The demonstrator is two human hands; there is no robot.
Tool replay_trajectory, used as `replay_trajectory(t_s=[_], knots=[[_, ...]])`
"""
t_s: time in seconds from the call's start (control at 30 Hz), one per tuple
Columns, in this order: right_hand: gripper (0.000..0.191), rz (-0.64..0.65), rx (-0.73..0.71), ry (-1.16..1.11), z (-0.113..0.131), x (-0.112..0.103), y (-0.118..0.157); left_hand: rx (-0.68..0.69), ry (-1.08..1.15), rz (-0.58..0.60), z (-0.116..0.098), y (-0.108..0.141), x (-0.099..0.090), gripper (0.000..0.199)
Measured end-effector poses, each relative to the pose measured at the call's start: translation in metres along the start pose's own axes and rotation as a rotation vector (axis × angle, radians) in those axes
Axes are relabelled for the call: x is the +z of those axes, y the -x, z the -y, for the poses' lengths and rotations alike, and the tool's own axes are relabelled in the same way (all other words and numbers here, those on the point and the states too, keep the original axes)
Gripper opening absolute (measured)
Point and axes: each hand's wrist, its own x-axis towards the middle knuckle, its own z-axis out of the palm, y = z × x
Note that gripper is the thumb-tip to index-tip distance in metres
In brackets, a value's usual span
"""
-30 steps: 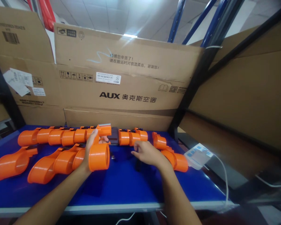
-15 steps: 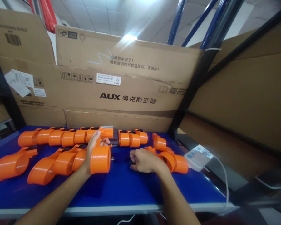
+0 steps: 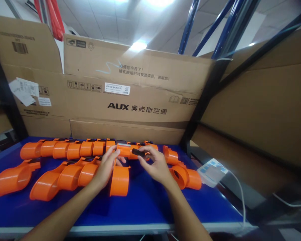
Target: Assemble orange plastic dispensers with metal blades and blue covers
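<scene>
My left hand [image 3: 105, 168] is closed around the upper arm of an orange plastic ring-shaped part [image 3: 119, 181], whose wide ring hangs below the fingers. A silvery strip [image 3: 124, 145] lies along the top of that arm. Between the thumb and fingers of my right hand [image 3: 156, 164] is a small black cylindrical piece [image 3: 137, 152], held at the right end of the arm; whether the two touch I cannot tell. Similar orange parts with dark pieces on top stand behind and left of my hands, such as this ring [image 3: 70, 175].
A blue tabletop [image 3: 140, 207] carries rows of orange parts. More orange rings [image 3: 193, 177] lie right of my right hand, beside a white-and-blue box [image 3: 212, 172] with a cable. A cardboard wall [image 3: 137, 124] closes the back, with a dark rack post [image 3: 198, 103] at right.
My right hand has risen from the tabletop, bringing the black piece up to the orange part. My left hand has shifted right with that part.
</scene>
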Motion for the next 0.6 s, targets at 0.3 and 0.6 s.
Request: replay_trajectory(t_s=[0.3, 0.6], knots=[[0.02, -0.056, -0.059, 0.037, 0.005, 0.015, 0.001, -0.022, -0.189, 0.162, 0.008, 0.0, -0.003, 0.057], [0.025, 0.005, -0.088, 0.028, 0.001, 0.021, 0.002, -0.011, -0.208, 0.209, 0.009, 0.001, -0.001, 0.052]])
